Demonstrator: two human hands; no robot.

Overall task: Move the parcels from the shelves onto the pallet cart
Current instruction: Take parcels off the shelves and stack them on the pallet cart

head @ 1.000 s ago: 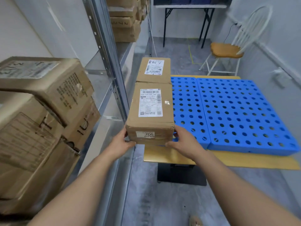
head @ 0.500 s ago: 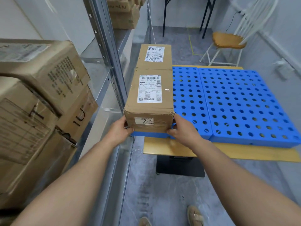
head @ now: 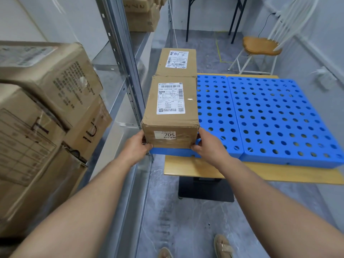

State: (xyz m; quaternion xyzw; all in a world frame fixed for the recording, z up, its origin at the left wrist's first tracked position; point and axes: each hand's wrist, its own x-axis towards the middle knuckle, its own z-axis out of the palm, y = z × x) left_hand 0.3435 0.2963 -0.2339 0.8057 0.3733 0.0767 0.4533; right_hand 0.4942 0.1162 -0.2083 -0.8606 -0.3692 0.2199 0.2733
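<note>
Left hand [head: 136, 146] and right hand [head: 208, 147] hold the parcel [head: 170, 120] on the pallet [head: 279, 118].

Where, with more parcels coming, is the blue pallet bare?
Bare: the blue pallet's right panel, and the left panel's strip right of the parcels. Crowded: its left edge, where the near parcel, gripped by left hand and right hand, abuts the far parcel.

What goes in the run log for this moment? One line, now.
box: on pallet, near-left corner, second box behind | left hand: grips its left side | right hand: grips its right side
</note>
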